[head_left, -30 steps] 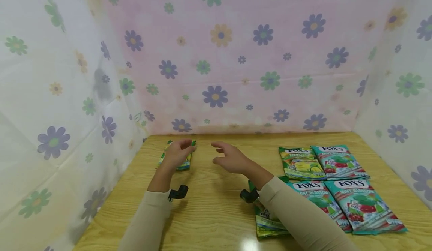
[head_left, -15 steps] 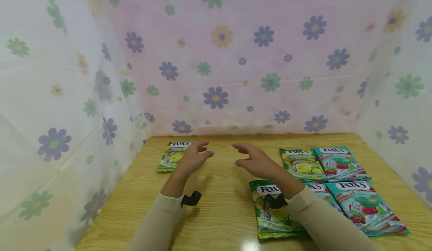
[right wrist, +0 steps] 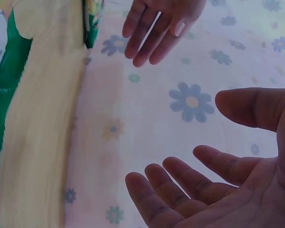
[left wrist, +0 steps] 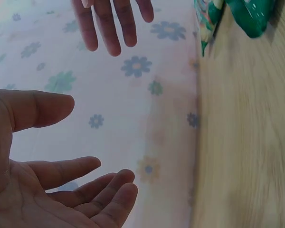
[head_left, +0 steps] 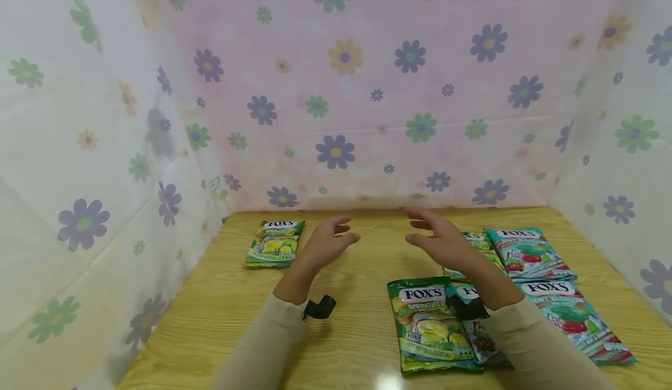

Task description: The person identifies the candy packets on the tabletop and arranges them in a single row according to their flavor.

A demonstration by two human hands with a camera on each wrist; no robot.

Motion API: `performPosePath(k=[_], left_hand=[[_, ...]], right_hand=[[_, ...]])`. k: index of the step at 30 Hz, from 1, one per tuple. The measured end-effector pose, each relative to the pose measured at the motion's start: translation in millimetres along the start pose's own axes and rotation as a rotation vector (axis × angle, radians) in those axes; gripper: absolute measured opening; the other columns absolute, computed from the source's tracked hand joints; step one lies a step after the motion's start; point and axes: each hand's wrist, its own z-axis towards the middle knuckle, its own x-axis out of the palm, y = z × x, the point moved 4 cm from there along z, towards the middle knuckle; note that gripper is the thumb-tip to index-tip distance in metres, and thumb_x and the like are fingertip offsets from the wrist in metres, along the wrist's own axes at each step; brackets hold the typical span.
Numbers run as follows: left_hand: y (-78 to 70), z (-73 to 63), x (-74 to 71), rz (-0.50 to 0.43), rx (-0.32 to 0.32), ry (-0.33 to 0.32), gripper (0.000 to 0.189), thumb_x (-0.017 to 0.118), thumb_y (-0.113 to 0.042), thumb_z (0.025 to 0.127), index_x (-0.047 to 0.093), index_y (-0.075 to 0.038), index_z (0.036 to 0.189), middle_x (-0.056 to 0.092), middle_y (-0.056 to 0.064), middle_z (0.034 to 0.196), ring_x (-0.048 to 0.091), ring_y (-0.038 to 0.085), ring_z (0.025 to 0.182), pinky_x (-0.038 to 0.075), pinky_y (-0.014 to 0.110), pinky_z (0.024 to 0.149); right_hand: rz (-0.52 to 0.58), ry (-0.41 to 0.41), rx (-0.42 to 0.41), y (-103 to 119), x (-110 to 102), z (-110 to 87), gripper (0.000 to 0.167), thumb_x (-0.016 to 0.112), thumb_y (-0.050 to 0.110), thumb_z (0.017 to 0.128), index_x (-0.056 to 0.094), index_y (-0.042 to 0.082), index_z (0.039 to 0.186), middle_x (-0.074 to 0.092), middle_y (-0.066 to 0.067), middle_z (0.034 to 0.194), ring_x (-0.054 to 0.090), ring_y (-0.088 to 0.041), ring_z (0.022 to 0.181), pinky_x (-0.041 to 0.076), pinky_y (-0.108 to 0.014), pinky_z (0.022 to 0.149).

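Both hands hover above the table with nothing in them, palms turned toward each other. My left hand [head_left: 325,243] is right of a green and yellow Fox's Spring Tea candy bag [head_left: 275,244], which lies flat at the far left. My right hand [head_left: 441,239] overlaps a second Spring Tea bag [head_left: 475,241] in the head view and partly hides it. Closer in, another Spring Tea bag [head_left: 431,331] lies below the right wrist. The right forearm covers part of a teal Mint Blossom bag [head_left: 480,340]. In the left wrist view, the fingers [left wrist: 118,199] are spread and relaxed.
Two more teal Mint Blossom bags lie at the right, one at the back [head_left: 529,254] and one in front [head_left: 574,320]. Flower-printed cloth [head_left: 336,87] walls in the wooden table [head_left: 346,343] at the back and both sides.
Both hands have moved to the right, away from the far-left candy bag, which is now fully uncovered. The right hand has come over the back Spring Tea bag. The bags stay put.
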Motion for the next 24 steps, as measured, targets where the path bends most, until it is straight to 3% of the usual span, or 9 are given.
performPosePath(k=[14,24], left_hand=[[-29.9,22.5,51.8,-0.08,0.037,0.02,0.064,0.069,-0.034,0.099,0.047,-0.018,0.156,0.047,0.005,0.158,0.046,0.029,0.146,0.048,0.053,0.112],[-39.8,33.4,90.6,-0.232,0.045,0.018,0.059,0.07,-0.03,0.099,0.052,-0.013,0.152,0.053,0.007,0.152,0.049,0.029,0.142,0.047,0.051,0.114]], right_hand=[[-0.011,-0.045,0.045,-16,-48,-11.3,0.067,0.057,0.032,0.108,0.027,0.012,0.164,0.034,-0.019,0.165,0.037,-0.046,0.148,0.043,-0.067,0.11],[-0.035,-0.046,0.099,-34,-76,-21.0,0.066,0.05,0.035,0.11,0.026,0.005,0.164,0.032,-0.027,0.164,0.047,-0.05,0.139,0.048,-0.064,0.106]])
